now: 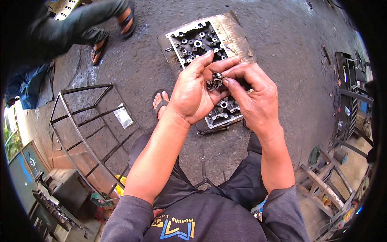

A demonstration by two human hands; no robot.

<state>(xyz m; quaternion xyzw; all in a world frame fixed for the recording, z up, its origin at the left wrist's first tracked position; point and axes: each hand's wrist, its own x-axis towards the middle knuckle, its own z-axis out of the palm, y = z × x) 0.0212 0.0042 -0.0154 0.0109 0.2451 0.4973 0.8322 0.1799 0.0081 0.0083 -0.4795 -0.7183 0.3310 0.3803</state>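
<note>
Resting in the cupped, partly open left hand (195,90), a cluster of small metal parts (217,81) sits right at the fingertips of the right hand (258,97). The right thumb and index finger nearly meet there; whether they grip a piece, I cannot tell. Below both hands, the engine head (198,42) lies lengthwise away from the body, far end leaning left, on cardboard (238,38).

Small parts (216,82) silvery, perhaps partly black; engine casting (193,49) black, edged silver; cardboard (237,35) brown.

Charcoal shirt (234,218), black trousers (238,172), dark sandal (162,103)
</note>
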